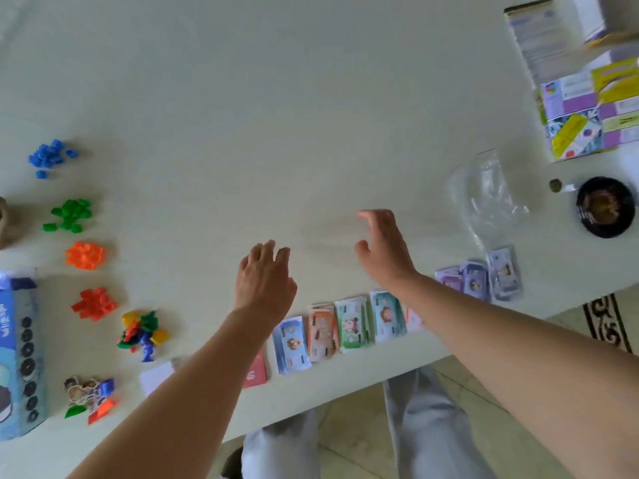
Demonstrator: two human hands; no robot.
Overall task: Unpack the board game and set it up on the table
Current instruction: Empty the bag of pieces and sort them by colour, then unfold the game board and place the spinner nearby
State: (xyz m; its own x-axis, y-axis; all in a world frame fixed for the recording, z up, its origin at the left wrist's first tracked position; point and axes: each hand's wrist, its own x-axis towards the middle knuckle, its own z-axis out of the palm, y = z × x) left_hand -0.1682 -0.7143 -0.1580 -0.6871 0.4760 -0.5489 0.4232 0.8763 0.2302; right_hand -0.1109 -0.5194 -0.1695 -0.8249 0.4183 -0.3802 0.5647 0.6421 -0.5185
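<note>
My left hand (264, 276) and my right hand (382, 245) hover over the bare middle of the pale table (276, 115), fingers spread, holding nothing. Below them along the near edge lies a row of play-money stacks: blue (290, 345), orange (322, 331), green (353, 321), teal (387, 314) and purple (484, 276). A red card (256, 371) lies partly under my left forearm. At the left sit piles of small plastic pieces: blue (50, 157), green (69, 214), orange (84, 254), red (94, 303), and mixed pawns (143, 333). The folded game board (591, 112) lies at the far right.
A blue game box (17, 357) lies at the left edge, with character tokens and stands (90, 395) beside it. An empty clear zip bag (484, 195) lies at the right, near a dark round bowl (605, 207). A leaflet (539, 39) sits at the top right.
</note>
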